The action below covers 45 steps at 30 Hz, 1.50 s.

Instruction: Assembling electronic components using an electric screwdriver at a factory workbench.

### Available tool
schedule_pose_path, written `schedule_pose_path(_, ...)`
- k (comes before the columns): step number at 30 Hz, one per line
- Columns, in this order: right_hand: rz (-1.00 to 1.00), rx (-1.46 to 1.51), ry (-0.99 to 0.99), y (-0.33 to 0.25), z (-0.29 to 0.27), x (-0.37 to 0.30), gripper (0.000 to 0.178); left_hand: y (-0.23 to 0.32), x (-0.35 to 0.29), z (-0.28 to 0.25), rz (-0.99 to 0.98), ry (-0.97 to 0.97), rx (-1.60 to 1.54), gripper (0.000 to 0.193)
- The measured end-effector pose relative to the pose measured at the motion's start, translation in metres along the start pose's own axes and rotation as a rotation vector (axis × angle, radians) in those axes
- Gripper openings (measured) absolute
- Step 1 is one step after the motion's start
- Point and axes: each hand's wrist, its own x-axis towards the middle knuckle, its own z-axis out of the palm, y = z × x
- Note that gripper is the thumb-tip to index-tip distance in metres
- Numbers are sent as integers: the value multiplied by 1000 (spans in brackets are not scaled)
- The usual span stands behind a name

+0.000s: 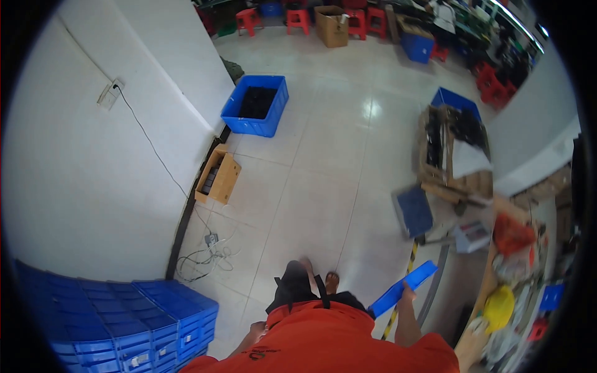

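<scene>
In my right hand [407,294] is a blue, shallow plastic tray [407,287], held out at my right side. The fingers are closed around its edge, and the tray slants up to the right. My left hand [259,327] hangs low beside my left hip, close to my red shirt; its fingers are too small and partly hidden to make out. Both legs show below me on the tiled floor [317,205], one foot ahead of the other.
Stacked blue crates [124,311] stand at the lower left. Along the left wall are a cardboard box [230,180], a blue bin [273,112] and tangled cables [211,255]. On the right are loaded boxes [429,168], a platform scale [413,211] and a cluttered bench [482,298].
</scene>
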Motion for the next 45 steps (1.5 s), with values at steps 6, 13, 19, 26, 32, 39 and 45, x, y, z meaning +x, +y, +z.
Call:
schedule_pose_path(6, 2, -220, -133, -91, 157, -21, 62, 186, 61, 8, 357, 4, 401, 23)
schedule_pose_path(13, -480, -339, -127, -235, 333, -69, 46, 557, 102, 42, 139, 180, 128, 18)
schedule_pose_path(19, -488, -149, -361, -423, 528, -111, 40, 870, 134, 47, 498, 290, 173, 22)
schedule_pose_path(26, -628, -224, -470, -666, 784, -170, 35, 996, 220, 119, 295, 312, 67, 25)
schedule_pose_path(32, -825, -282, -788, -824, 997, -229, 29, 1008, 271, 207, 268, 163, 508, 25)
schedule_pose_path(39, -1035, -542, -1018, -944, 1247, -331, 27, 1220, 343, 240, 272, 297, 606, 37)
schedule_pose_path(45, -1163, -620, -1130, -1046, 1402, -435, 29, 1656, 297, 291, 635, 303, -164, 22)
